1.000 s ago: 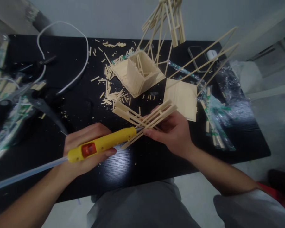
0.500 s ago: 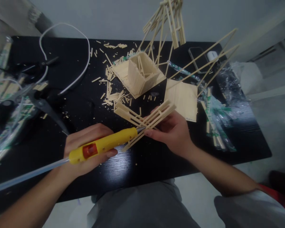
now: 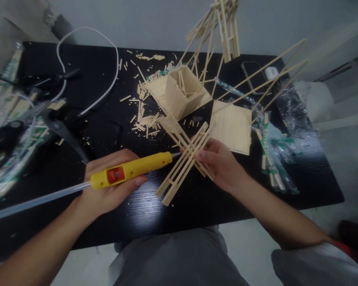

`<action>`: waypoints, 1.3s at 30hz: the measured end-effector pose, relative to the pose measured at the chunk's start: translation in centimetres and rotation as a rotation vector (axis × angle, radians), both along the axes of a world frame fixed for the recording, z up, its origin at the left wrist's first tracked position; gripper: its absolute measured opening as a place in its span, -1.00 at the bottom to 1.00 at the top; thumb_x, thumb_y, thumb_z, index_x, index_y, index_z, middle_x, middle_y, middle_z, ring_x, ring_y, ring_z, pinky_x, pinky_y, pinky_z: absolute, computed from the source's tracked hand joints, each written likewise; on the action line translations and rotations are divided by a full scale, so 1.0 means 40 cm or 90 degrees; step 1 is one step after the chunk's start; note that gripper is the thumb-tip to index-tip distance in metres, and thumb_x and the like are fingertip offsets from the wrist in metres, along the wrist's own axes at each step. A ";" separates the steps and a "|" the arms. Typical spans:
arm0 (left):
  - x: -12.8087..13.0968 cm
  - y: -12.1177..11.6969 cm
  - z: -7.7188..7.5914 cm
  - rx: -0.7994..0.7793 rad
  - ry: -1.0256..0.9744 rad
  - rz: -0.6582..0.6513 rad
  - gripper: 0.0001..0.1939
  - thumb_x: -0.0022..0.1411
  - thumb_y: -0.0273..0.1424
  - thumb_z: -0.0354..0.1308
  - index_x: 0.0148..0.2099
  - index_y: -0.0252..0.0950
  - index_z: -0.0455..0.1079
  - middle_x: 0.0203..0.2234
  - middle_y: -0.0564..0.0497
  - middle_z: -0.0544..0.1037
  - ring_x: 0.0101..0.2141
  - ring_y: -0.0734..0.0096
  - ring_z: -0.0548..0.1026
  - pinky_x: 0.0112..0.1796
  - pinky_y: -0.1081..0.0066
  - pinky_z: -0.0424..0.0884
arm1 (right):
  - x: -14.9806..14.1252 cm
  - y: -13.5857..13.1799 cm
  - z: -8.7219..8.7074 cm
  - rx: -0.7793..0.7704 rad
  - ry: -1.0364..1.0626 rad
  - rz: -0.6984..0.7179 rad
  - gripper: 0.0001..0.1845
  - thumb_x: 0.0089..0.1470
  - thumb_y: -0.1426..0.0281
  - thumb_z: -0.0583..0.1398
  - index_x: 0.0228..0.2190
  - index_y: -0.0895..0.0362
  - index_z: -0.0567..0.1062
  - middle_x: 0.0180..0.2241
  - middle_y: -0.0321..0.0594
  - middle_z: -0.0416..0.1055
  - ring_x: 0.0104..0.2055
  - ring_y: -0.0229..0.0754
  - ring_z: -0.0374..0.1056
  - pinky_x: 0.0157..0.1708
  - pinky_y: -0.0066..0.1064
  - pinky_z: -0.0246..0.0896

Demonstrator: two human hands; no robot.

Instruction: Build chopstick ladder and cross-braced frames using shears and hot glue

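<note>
My left hand (image 3: 113,186) is closed around a yellow hot glue gun (image 3: 137,167) with a red part on its side and a long clear glue stick (image 3: 38,201) coming out of its back. The gun's metal tip points right, at the crossing of a wooden-stick frame (image 3: 179,174). Whether the tip touches the sticks I cannot tell. My right hand (image 3: 220,163) pinches this X-shaped frame near its middle, thumb on top, the other fingers partly hidden behind the sticks. The frame is held tilted above the black table.
On the black table (image 3: 241,190) stand a wooden stick box on a base (image 3: 181,93) and a flat panel with long sticks (image 3: 231,127). Cut stick pieces (image 3: 149,121) lie scattered. Pliers (image 3: 65,137) are at left, bagged sticks (image 3: 276,159) and a phone (image 3: 253,75) at right.
My right hand has turned the stick frame so its crossed arms show more openly, their lower ends nearer me. The glue gun tip now sits slightly left of the crossing. The view shifted a little.
</note>
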State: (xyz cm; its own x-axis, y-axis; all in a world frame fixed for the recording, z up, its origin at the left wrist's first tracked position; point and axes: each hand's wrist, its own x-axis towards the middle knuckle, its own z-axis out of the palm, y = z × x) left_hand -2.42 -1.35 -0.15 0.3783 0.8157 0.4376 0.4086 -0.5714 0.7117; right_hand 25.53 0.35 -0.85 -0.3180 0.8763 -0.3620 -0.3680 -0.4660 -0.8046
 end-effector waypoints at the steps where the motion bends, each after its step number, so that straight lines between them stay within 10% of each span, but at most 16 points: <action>1: 0.000 -0.001 0.000 -0.004 0.002 -0.003 -0.87 0.41 -0.24 0.30 -0.19 -0.15 0.49 -0.39 0.04 0.62 -0.42 0.35 0.61 -0.47 0.35 0.56 | -0.001 -0.001 0.001 0.001 0.000 0.002 -0.55 -0.14 0.26 0.61 -0.21 0.01 0.62 -0.28 -0.28 0.71 -0.19 -0.09 0.68 -0.21 -0.35 0.65; 39: -0.002 0.000 -0.011 -0.013 -0.001 -0.007 -0.84 0.36 -0.26 0.37 -0.26 -0.18 0.53 -0.45 0.07 0.58 -0.47 0.40 0.55 -0.51 0.39 0.44 | 0.000 -0.003 0.003 -0.019 0.033 0.003 -0.55 -0.18 0.32 0.64 -0.22 0.03 0.67 -0.30 -0.32 0.69 -0.35 -0.27 0.59 -0.26 -0.50 0.56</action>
State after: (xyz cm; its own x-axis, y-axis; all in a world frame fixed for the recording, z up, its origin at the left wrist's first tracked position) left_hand -2.48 -1.36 -0.60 0.3863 0.8205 0.4214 0.4021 -0.5610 0.7236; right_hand 25.54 0.23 -0.72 -0.3413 0.8635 -0.3713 -0.4070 -0.4918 -0.7697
